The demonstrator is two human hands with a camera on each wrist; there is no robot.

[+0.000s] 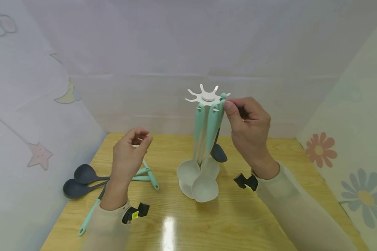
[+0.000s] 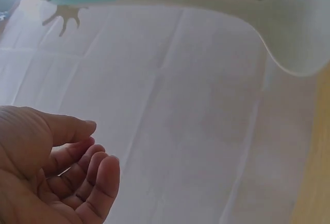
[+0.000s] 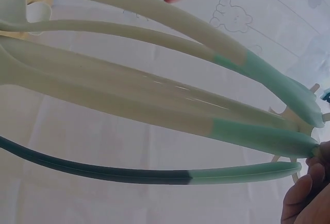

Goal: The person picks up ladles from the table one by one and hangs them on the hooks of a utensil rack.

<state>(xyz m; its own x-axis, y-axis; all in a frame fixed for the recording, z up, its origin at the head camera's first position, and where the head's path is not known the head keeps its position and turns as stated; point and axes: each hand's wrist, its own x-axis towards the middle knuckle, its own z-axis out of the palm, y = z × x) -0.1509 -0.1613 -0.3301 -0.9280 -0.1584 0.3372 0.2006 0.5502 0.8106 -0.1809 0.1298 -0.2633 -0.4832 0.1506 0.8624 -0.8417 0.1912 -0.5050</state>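
Note:
A white rack (image 1: 208, 97) with hooked arms stands upright, hung with several cream ladles (image 1: 205, 189) by their mint handles. On its right side hangs a dark ladle (image 1: 219, 153) with a mint handle. My right hand (image 1: 249, 120) pinches the top of that handle beside the rack's arms. The right wrist view has my fingertips (image 3: 300, 189) at the handle's end, partly cut off by the frame. My left hand (image 1: 130, 153), fingers loosely curled and holding nothing, is raised left of the rack. The left wrist view shows its thumb and fingers apart from the hanging ladles.
Left on the wooden table (image 1: 166, 205) lie dark round-bowled utensils (image 1: 84, 173) with mint handles (image 1: 89, 218), partly hidden behind my left forearm. Pale cloth walls (image 1: 163, 104) enclose the back and sides.

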